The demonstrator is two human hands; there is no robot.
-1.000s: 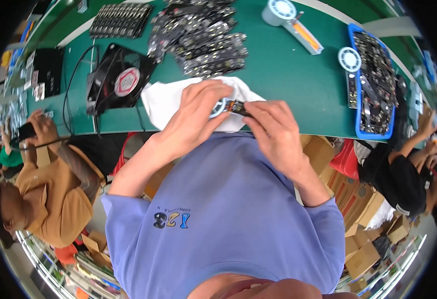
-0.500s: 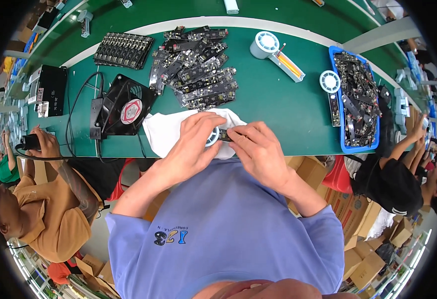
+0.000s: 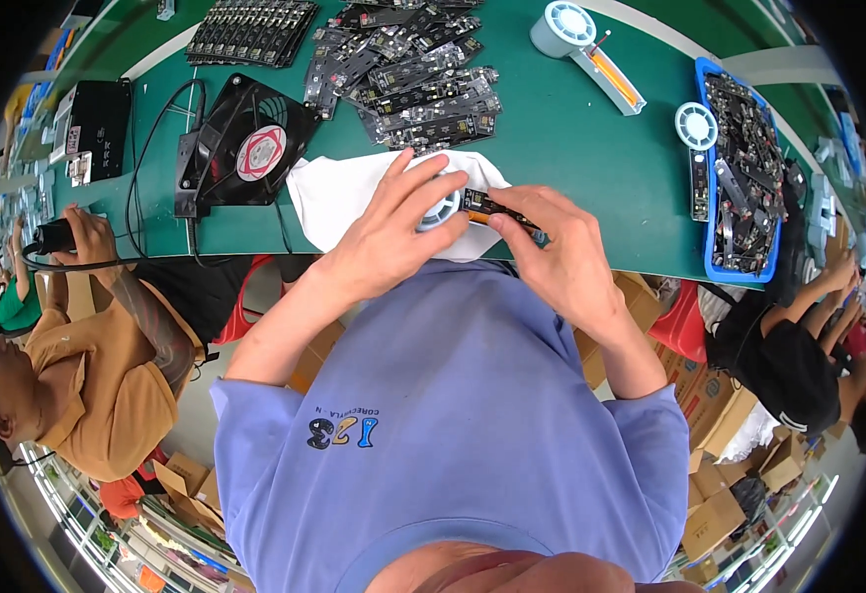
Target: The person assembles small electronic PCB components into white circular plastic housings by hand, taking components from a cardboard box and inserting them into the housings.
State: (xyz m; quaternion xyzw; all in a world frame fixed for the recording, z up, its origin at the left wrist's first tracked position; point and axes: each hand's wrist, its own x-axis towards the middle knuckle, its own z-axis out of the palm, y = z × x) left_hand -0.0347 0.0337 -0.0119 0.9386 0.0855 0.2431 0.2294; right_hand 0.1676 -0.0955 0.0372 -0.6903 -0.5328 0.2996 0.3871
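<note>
Over a white cloth (image 3: 329, 203) at the near table edge, my left hand (image 3: 398, 225) is wrapped round the light-blue round head of a handheld fan (image 3: 440, 213). A narrow black circuit board (image 3: 480, 203) lies along the fan's handle, to the right of the head. The fingertips of my right hand (image 3: 563, 242) grip this board at its right part. An orange strip shows beside the board. My fingers cover much of the handle.
A heap of circuit boards (image 3: 413, 84) lies beyond the cloth, with stacked boards (image 3: 252, 32) at far left. A black cooling fan (image 3: 255, 148) stands left. Another open handheld fan (image 3: 601, 64) lies far right. A blue bin (image 3: 739, 272) of boards stands right; a fan (image 3: 696, 127) leans there. A co-worker (image 3: 107, 366) sits left.
The view has shifted, so the table things sit higher. My right hand has drawn right from the fan head, and more of the board and the orange strip shows between my hands.
</note>
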